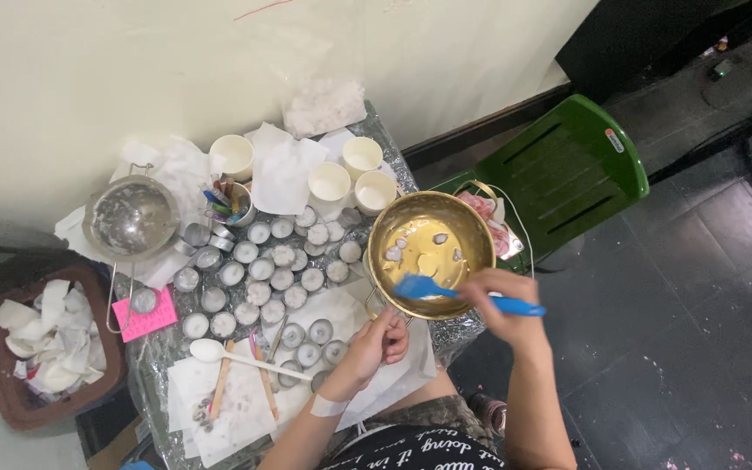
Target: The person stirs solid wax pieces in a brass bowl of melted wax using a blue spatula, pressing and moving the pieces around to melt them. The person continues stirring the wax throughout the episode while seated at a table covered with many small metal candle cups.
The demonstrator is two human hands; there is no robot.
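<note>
**Brass pot stirred with a blue spatula above a crowded tabletop**

At far left, a brown bin [10, 392] of crumpled white paper is seen. Beside it, a foil-covered tabletop [154, 352] carries a steel bowl [130, 218], white cups [330, 183], rows of small round tins [258, 270] and a white spoon [211, 350]. The left hand [376, 344] is placed at the near rim of a brass pot [430, 252]; whether its fingers are closed on the handle cannot be told. A blue spatula [446, 292] is gripped by the right hand [502, 300], blade inside the pot. A green chair [567, 174] is seen at right.
</note>
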